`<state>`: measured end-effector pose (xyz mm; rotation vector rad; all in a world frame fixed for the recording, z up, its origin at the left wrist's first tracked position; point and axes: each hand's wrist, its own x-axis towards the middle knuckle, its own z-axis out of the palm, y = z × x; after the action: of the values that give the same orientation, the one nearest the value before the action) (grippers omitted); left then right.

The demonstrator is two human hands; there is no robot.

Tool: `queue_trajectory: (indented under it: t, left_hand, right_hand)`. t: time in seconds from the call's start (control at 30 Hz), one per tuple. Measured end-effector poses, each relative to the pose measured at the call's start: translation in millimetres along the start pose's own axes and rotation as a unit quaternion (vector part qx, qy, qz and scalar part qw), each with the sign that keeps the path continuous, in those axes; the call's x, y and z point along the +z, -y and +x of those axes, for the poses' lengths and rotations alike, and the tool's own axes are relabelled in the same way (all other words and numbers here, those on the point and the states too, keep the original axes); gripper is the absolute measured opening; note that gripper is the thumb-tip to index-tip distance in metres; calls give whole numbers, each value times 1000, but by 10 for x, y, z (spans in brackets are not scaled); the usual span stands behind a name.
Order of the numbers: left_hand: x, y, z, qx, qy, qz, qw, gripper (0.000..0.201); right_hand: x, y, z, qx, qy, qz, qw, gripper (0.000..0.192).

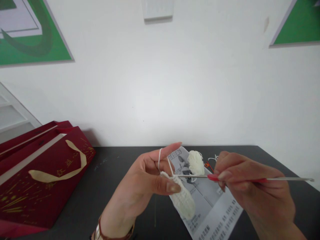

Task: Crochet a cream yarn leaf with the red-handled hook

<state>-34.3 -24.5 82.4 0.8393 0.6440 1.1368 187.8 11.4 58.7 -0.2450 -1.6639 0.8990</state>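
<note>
My left hand point(152, 176) pinches a small white crocheted piece point(184, 201) between thumb and fingers, and its lower end hangs free below the thumb. A strand of white yarn point(160, 159) loops over the raised index finger and runs down to the top of the piece. My right hand point(250, 183) grips a crochet hook point(287, 179) by its red middle. The hook lies level, its left tip at the upper edge of the crochet beside the yarn; stitches hide the very tip.
A printed sheet point(212, 213) lies on the black table point(110, 190) under the hands. A ball of white yarn point(196, 162) rests on it, with a small orange item point(207, 164) alongside. Dark red gift bags point(47, 166) stand at the left, and a white wall point(175, 86) rises behind.
</note>
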Motion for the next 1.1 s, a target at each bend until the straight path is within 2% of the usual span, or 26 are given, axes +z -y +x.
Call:
queue_trajectory:
  t: [0.23,0.53,0.77,0.9,1.1]
  left_hand:
    - [-26,-8,10,-33,55,-5,998,62]
    - [-52,11,52,-79,77,-3,994,63]
    - [-59,5,25,-70,76,26,994,61]
    - [-53,-10,41,-87,81,38,992,59]
    - [-119,17,106,-125,141,24,982,60]
  right_hand:
    - [-41,81,8,15,14,-17,1000,12]
    - [-67,159,30,15,39,-18,999,13]
    - [-70,190,50,54,13,-8,998,11]
    - [-88,191,50,55,29,6,998,11]
    - [-126,178,46,45,51,10,998,12]
